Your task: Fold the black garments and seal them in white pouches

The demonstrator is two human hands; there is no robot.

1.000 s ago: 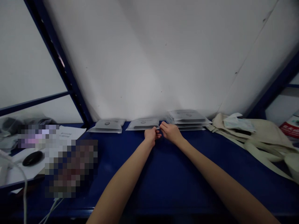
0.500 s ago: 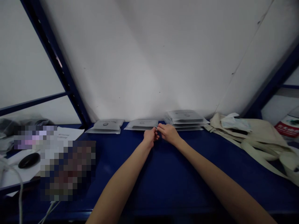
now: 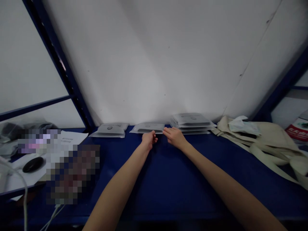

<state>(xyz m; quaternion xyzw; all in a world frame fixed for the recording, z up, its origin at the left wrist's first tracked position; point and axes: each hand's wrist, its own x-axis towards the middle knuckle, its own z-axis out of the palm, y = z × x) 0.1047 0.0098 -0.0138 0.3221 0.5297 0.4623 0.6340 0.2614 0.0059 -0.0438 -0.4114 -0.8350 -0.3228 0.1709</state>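
Several flat packets in clear plastic, each with a grey card and a round mark, lie along the back of the blue table. My left hand rests loosely curled at the front edge of a single packet, with nothing visible in it. My right hand lies with its fingers extended to the left, just in front of a stack of such packets. It holds nothing visible. Another single packet lies further left.
A canvas tote bag with a white packet on it lies to the right, and a red-and-white box stands beyond. On the left are a black computer mouse, a paper sheet, pixelated objects and white cables. A white wall rises behind.
My left hand has moved left, away from my right hand, so a gap now separates them. The packets have not visibly moved.
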